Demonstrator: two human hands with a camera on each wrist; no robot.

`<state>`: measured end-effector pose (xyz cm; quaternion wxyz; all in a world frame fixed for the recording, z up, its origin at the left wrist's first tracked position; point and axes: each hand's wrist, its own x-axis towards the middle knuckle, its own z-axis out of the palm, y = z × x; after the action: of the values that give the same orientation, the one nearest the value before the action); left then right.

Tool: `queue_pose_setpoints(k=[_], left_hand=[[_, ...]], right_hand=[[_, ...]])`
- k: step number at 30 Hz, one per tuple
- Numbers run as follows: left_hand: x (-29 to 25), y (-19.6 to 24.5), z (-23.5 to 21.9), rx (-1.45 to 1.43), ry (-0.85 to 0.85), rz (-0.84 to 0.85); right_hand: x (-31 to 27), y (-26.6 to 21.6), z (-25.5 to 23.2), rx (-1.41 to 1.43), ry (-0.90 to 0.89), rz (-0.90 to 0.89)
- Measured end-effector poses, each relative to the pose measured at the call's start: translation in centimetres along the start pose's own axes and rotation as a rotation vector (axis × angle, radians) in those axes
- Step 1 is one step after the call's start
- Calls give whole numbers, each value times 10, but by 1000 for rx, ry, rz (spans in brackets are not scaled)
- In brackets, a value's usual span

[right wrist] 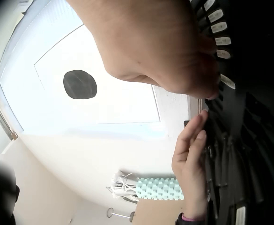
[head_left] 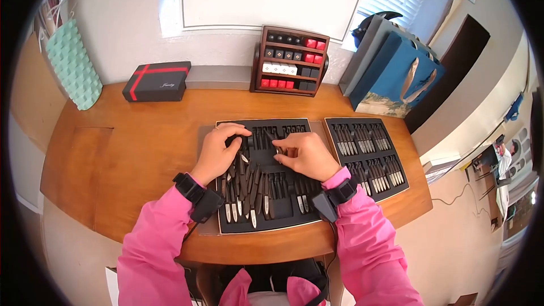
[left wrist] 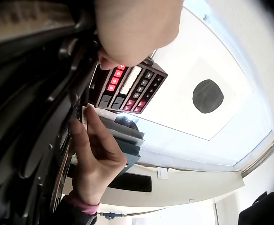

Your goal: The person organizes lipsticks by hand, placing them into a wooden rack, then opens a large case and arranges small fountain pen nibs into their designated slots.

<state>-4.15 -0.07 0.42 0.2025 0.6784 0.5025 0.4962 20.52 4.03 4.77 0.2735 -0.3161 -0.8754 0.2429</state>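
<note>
A black tray (head_left: 289, 224) with compartments lies in front of me. Slim dark pieces (head_left: 252, 190) with silver, blade-like ends are heaped over its left and lower middle. My right hand (head_left: 309, 153) is over the upper right part, thumb and fingers pinching one slim dark piece; a silver end (right wrist: 228, 81) shows beside its fingertips in the right wrist view. Over the upper left of the tray is my left hand (head_left: 218, 150), fingers extended and thumb apart, close above the heaped pieces. More pieces stand in a row (right wrist: 219, 26) near the right hand.
A second black tray (head_left: 368, 156) of similar pieces sits to the right. Along the back are a black box (head_left: 157, 82) with red ribbon, a wooden rack (head_left: 290, 62) of small boxes, and a blue gift bag (head_left: 391, 76). A mint-green textured bag (head_left: 73, 65) stands at far left.
</note>
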Motion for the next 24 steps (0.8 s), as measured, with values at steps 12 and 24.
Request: queue_pose_setpoints(k=[12,24], left_hand=[[-1,-1,-1,-15,-32,-15],[-2,-7,2,-32,-20,-30]], right_hand=[[-6,-5,4,-248,-21,-156],[-14,0,5,-195,34,-260]])
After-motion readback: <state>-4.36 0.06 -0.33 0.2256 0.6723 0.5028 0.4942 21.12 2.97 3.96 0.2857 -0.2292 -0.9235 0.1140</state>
